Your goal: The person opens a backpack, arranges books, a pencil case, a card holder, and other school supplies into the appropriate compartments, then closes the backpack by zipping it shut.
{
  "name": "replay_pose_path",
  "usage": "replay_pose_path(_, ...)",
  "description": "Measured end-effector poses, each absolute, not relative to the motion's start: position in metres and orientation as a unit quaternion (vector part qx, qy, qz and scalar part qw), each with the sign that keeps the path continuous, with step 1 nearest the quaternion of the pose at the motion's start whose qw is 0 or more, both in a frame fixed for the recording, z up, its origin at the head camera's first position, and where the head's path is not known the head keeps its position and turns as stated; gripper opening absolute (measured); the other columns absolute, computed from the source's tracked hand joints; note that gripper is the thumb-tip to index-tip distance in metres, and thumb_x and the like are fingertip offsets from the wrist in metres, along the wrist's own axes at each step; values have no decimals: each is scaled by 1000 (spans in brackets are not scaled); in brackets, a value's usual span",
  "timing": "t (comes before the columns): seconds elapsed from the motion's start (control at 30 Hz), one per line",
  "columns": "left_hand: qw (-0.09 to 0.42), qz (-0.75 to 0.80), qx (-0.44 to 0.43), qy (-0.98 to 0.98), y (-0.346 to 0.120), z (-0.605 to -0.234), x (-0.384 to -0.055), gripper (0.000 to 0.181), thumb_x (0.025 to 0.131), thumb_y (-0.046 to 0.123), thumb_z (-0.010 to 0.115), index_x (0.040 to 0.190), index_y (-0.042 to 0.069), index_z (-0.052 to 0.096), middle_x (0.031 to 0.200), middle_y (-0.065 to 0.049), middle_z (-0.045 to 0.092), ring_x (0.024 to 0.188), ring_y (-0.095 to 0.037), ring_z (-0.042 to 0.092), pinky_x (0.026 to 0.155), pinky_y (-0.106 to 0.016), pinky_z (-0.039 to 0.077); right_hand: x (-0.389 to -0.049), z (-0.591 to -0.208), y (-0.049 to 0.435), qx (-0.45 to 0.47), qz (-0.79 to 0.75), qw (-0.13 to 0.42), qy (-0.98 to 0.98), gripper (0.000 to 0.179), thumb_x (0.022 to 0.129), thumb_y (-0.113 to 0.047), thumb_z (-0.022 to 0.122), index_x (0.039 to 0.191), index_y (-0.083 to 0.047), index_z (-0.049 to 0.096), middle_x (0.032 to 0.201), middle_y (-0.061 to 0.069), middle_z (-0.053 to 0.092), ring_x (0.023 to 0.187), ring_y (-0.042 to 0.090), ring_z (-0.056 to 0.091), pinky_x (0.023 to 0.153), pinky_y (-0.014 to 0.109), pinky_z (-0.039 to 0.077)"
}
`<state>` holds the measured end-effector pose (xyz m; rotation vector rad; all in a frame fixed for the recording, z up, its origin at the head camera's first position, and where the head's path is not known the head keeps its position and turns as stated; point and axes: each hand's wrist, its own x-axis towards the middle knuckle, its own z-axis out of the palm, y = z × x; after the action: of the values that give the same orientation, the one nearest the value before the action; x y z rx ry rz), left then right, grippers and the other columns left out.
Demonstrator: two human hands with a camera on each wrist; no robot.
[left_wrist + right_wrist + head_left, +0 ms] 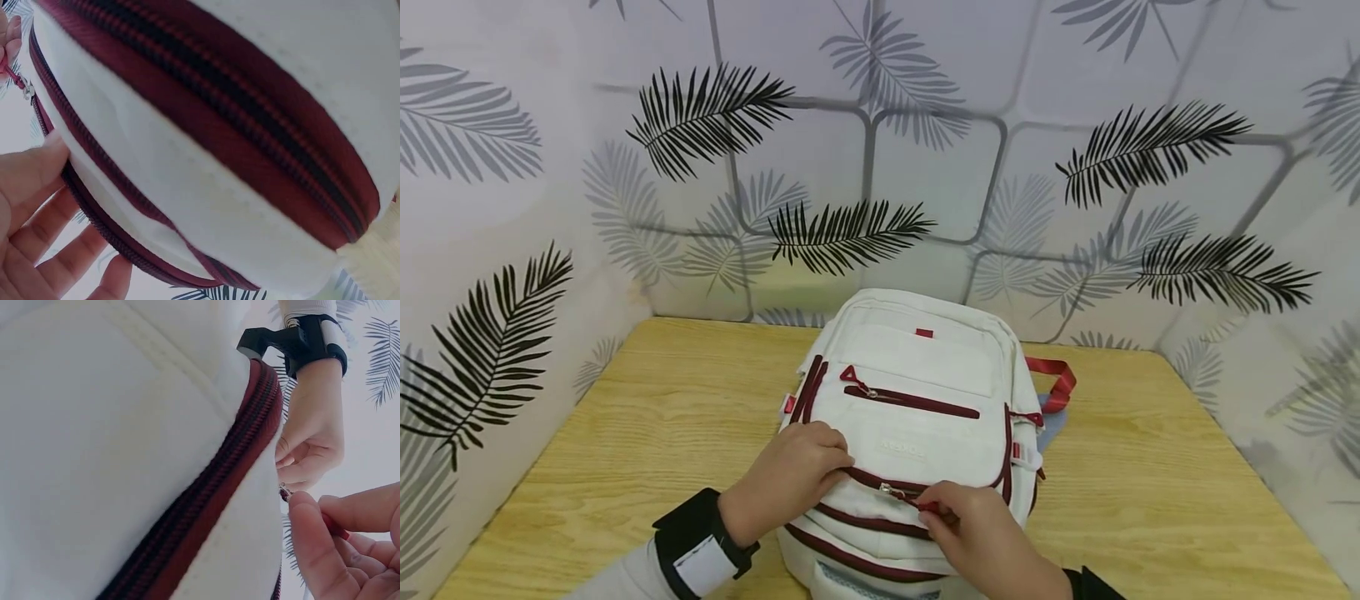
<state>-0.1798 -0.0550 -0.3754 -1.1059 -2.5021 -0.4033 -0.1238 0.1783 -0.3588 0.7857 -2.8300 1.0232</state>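
Observation:
A white backpack (898, 454) with dark red zippers lies on the table. My right hand (988, 533) pinches the red zipper pull (927, 506) of the front pocket between thumb and fingers. The pull stretches to the right from its metal slider (886, 489). On the left of that slider, my left hand (793, 475) grips the pocket's edge beside the zipper. In the left wrist view its thumb (53, 150) lies at the dark red zipper band (94, 219), with the fingers spread beneath. The right wrist view shows the pull's red end (336, 528) between the right fingers.
The backpack stands on a wood-grain table (647, 433). A red strap loop (1056, 383) sticks out on its right side, near a white side buckle (1026, 454). Behind the table hangs a leaf-patterned backdrop (925, 183). A higher zipper (917, 402) crosses the bag's front.

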Motion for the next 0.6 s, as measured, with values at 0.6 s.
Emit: replay_pose_path(0.6, 189, -172, -355, -899, -54, -373, -180, 5, 70, 13, 73, 74, 16, 71, 72, 7, 62, 70, -6, 55, 67, -23, 48, -122, -359, 213, 183, 318, 41, -929, 3, 79, -10, 65, 81, -8, 63, 73, -5, 60, 60, -2, 45, 53, 17, 41)
